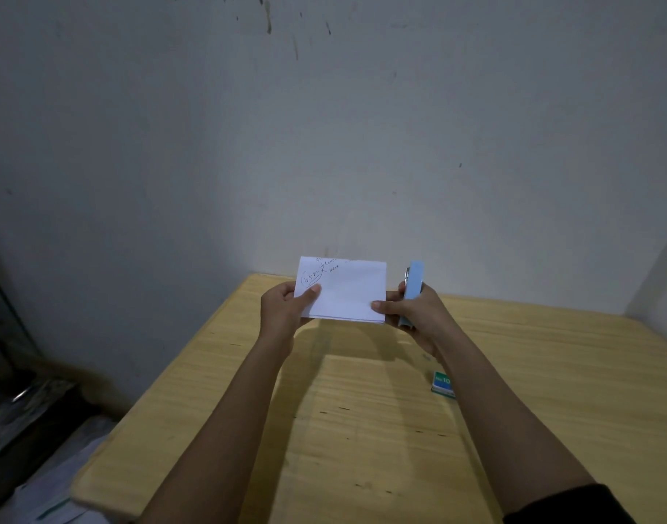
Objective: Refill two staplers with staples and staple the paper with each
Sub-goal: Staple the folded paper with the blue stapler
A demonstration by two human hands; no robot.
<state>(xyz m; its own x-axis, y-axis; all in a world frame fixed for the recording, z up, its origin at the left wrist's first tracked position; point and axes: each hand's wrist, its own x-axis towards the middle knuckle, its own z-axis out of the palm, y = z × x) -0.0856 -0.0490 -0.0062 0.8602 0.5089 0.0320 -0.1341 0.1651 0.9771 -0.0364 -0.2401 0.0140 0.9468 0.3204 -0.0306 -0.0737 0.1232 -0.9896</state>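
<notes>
Two bare hands hold a folded white sheet of paper [349,295] up above a pale wooden surface [362,429], in front of a grey-white wall [324,145]. Far left of the paper and lower, past the surface's edge, lies a dim heap of dark and pale things too murky to make out.

The left hand [284,310] grips the paper's left edge. Its thumb lies across the front face just under some handwritten ink, part of it circled, at the upper left corner, and its other fingers are behind the sheet. The paper is held nearly upright with its long edges level, and it casts a shadow on the surface beneath.

The right hand [418,319] pinches the paper's lower right corner, thumb on the front. The same hand is curled round a light blue plastic stapler [413,289], which stands on end just beside the paper's right edge and shows a metal part on the side nearer the sheet.

Below and right of the paper, a small green box of staples [442,385] lies flat on the surface, partly hidden by the right forearm. Further down and right, a dark sleeve [570,504] covers that arm.
</notes>
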